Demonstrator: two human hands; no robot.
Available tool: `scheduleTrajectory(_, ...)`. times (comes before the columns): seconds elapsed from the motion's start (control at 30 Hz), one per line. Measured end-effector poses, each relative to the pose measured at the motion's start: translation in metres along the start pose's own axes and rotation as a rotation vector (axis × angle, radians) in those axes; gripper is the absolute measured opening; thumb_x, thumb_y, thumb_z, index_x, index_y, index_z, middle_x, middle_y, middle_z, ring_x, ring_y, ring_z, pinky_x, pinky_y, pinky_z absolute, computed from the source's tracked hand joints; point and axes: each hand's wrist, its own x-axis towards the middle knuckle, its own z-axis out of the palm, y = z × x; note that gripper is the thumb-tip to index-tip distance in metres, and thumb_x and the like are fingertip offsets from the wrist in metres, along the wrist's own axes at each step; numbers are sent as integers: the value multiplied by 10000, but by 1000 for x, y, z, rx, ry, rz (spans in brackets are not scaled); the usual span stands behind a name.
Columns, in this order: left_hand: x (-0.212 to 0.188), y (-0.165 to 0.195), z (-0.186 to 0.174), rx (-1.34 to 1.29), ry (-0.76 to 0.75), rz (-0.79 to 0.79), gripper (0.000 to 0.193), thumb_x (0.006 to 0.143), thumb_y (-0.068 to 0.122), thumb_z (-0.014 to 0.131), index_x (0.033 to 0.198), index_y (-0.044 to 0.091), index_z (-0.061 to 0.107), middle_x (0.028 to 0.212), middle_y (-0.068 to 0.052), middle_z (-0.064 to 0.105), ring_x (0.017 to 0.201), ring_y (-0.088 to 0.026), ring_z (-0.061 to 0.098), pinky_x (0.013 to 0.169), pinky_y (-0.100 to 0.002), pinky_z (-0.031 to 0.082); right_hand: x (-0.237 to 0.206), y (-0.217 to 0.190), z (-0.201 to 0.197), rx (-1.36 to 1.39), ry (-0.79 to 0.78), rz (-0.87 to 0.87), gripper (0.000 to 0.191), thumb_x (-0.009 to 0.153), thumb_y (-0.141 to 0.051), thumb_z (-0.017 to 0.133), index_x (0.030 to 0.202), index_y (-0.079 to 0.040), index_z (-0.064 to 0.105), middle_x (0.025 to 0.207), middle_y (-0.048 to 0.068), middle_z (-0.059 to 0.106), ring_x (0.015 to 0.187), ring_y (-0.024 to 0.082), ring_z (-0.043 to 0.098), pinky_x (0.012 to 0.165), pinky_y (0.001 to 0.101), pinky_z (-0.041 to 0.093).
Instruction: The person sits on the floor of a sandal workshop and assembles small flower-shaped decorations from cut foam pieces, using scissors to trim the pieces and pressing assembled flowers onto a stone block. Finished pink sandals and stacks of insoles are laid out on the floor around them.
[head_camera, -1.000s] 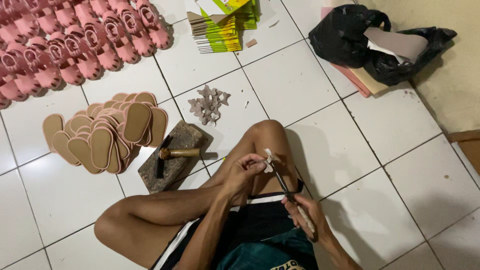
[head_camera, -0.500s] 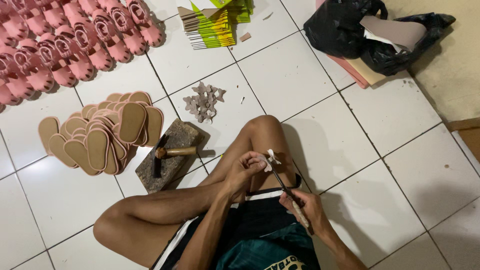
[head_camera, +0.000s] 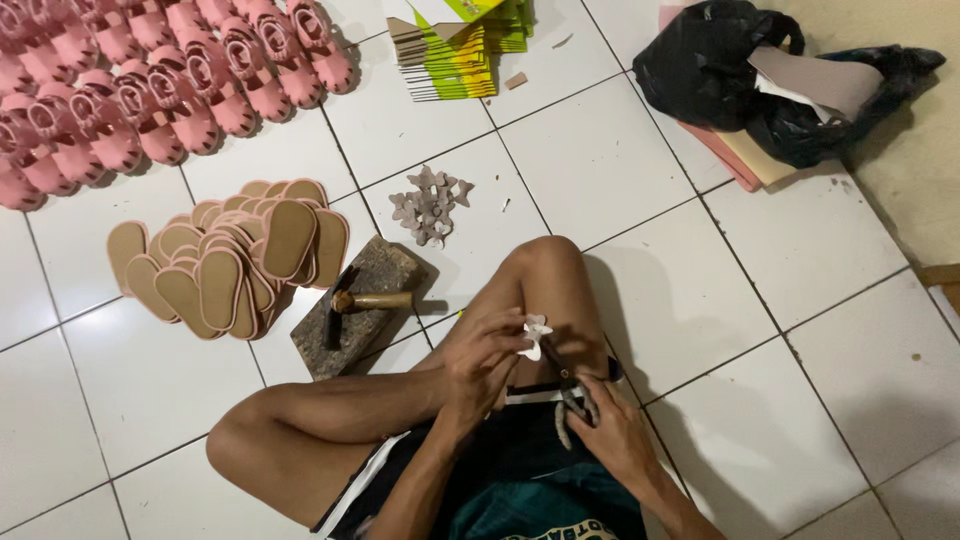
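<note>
White tile floor (head_camera: 620, 170); black bag (head_camera: 720, 60) w/ card sheets (head_camera: 815, 80).

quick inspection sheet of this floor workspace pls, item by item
surface: white tiled floor, person seated on it
job's things: left hand pinches a small white cut-out piece; right hand holds a dark tool
clutter: tan soles, pink sandals, grey cut-outs, hammer on stone block, card stack, black bags
fingers: both hands closed
cables: nothing seen
surroundings: bare beige floor at right
</note>
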Motion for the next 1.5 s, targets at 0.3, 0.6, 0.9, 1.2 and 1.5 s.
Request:
scheduleTrajectory(0.3,8,35,-18,131,-74,290,296,775,-5,819,1041,101,746,1096,-62,734,1119,-275,715,927,-409,590,30,-23,-32,676,-143,65,446,947,-287,702,1287,2,693,1028,148,777,911,175,739,777,281,613)
scheduleTrajectory(0.6,4,51,-21,-495,0,-581,273,992,80,666,1240,-32,651,1112,-69,741,1050,-132,703,903,-276,571,64,-87,-28,875,-36,-7,249,934,-138,710,1122,25,721,1036,120,784,963,157,746,864,273,606)
scheduleTrajectory(0.9,9,43,-18,103,116,-238,139,878,30,745,995,-29,699,899,-98,740,843,-204,748,749,-329,584,66,-85,-7,900,-58,-19,252,948,-151,710,1132,22,727,1060,132,779,986,165,739,885,280,601)
scheduleTrajectory(1.2,11,44,-30,307,72,-6,553,821,67,800,1323,-40,597,1292,-231,666,1225,-352,640,1017,-443,552,82,-73,-12,784,-64,21,329,894,-206,730,1160,-15,695,1078,121,773,979,187,759,880,320,641)
scheduleTrajectory(1.5,-6,5,-5,-361,-3,-743,325,1017,172,701,1203,-92,740,1069,-151,777,969,-168,723,869,-305,599,83,-69,-10,728,-46,50,377,898,-198,740,1205,7,663,1072,136,757,970,203,738,787,310,612)
